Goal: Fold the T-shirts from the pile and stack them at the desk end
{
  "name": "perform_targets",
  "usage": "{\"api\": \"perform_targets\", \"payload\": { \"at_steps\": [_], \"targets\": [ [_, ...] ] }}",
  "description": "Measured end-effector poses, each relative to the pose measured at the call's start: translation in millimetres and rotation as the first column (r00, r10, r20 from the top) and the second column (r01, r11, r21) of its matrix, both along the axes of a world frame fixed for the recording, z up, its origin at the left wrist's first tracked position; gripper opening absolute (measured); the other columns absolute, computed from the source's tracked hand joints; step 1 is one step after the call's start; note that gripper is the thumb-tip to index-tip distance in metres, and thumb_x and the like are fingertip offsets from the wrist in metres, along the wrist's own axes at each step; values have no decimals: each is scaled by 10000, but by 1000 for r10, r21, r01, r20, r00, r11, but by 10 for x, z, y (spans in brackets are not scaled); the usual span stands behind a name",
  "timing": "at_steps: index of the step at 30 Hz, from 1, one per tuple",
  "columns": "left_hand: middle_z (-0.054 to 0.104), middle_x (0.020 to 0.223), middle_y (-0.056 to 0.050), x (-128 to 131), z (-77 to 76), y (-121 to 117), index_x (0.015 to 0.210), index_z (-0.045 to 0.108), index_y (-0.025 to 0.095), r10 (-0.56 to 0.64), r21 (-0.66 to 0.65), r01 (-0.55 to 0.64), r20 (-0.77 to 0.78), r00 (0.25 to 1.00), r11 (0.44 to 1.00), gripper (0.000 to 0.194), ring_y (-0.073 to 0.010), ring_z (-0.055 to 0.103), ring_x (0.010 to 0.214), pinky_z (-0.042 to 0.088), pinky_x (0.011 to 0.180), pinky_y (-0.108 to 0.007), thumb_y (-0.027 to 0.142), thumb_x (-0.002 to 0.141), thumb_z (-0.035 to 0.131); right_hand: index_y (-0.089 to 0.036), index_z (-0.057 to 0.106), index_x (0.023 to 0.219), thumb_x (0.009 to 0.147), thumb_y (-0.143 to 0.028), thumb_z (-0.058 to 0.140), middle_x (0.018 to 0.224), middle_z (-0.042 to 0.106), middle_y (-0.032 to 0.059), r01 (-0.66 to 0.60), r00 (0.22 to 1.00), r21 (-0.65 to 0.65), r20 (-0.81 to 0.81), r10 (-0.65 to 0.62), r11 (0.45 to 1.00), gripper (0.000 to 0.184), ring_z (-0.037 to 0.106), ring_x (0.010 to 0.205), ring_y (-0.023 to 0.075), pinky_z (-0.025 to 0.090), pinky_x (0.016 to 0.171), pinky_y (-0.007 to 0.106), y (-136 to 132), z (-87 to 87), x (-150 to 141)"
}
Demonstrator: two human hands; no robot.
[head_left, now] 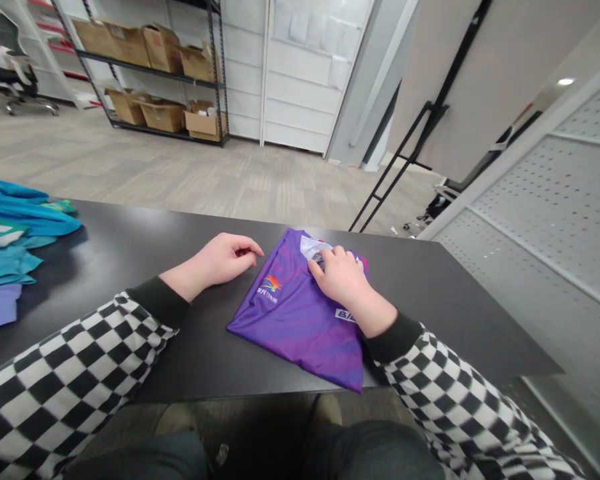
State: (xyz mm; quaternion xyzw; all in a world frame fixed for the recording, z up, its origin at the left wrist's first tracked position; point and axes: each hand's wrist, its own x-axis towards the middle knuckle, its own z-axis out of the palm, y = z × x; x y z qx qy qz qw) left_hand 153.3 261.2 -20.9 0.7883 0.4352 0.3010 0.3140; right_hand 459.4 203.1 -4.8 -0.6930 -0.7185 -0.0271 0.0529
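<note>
A folded purple jersey (300, 313) with a small coloured logo lies on the black table (130, 253), near its front edge. My right hand (345, 280) rests on the jersey's upper part, its fingers curled at the collar where a white label shows. My left hand (223, 260) lies on the table just left of the jersey, fingers loosely curled, with the fingertips near the jersey's edge and nothing in them. Both arms wear black-and-white checkered sleeves.
A pile of blue, teal and purple garments (10, 247) lies at the table's left end. Behind, a metal shelf (155, 73) holds cardboard boxes. A white perforated panel (555, 213) stands at the right, next to a black metal frame (405, 153).
</note>
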Motion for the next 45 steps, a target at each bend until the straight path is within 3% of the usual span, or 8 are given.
{"api": "perform_targets", "payload": {
  "at_steps": [5,11,24,27,31,34,39,45],
  "targets": [
    [852,863,-33,-85,-65,115,1014,872,234,39,6,-39,17,999,999,317,-233,797,766,634,751,-335,394,855,649,-154,397,1798,1143,-780,330,1855,372,231,-31,989,30,-144,35,999,909,325,1710,491,253,1369,724,-372,95,-264],
    [853,867,-33,-181,-86,181,1012,866,239,71,-39,-72,-19,997,997,315,-242,801,784,632,760,-337,411,845,661,-133,223,1870,1081,-908,301,1924,142,224,-132,977,-180,-192,97,975,1109,124,1782,493,106,1361,844,-434,-190,-469],
    [880,942,-29,-221,-100,249,1015,896,293,-50,-127,47,-25,998,991,350,-286,832,946,644,929,-366,494,787,724,-264,289,1865,1134,-689,548,1922,203,119,-509,859,-327,-138,492,796,885,171,1795,370,58,1436,674,-605,170,1167],
    [885,955,-26,-222,-72,241,1037,900,301,-71,-115,66,-40,997,991,367,-294,832,953,634,934,-368,513,795,725,-262,347,1851,1157,-667,509,1908,274,125,-445,895,-194,-87,437,874,820,195,1792,365,44,1440,675,-699,385,1155],
    [885,947,-20,-216,-26,221,1023,901,302,-68,-95,64,-48,996,993,369,-292,829,931,635,930,-363,521,780,728,-214,373,1838,1199,-622,355,1886,338,175,-33,989,107,-143,48,994,758,278,1769,362,188,1429,684,-742,426,891],
    [885,939,-15,-211,-17,219,1009,898,305,-70,-90,65,-53,996,994,365,-294,832,938,641,925,-364,529,773,730,-170,353,1841,1163,-675,411,1904,270,203,142,983,-43,-113,-146,989,847,247,1770,430,232,1408,708,-755,187,701],
    [892,953,-5,-216,-43,241,1020,890,317,-88,-108,81,-58,994,991,370,-294,840,954,637,917,-366,539,780,717,-216,282,1870,1126,-804,393,1936,156,158,65,994,-241,-73,-85,968,955,119,1791,459,139,1410,736,-836,-159,492],
    [891,1002,-10,-223,-61,263,1065,887,313,-99,-148,87,-75,992,985,399,-293,841,1014,626,977,-367,531,780,712,-223,214,1887,1101,-859,403,1943,97,129,1,995,-267,-91,-26,964,1029,83,1799,444,118,1411,749,-899,-92,358]
  ]
}}
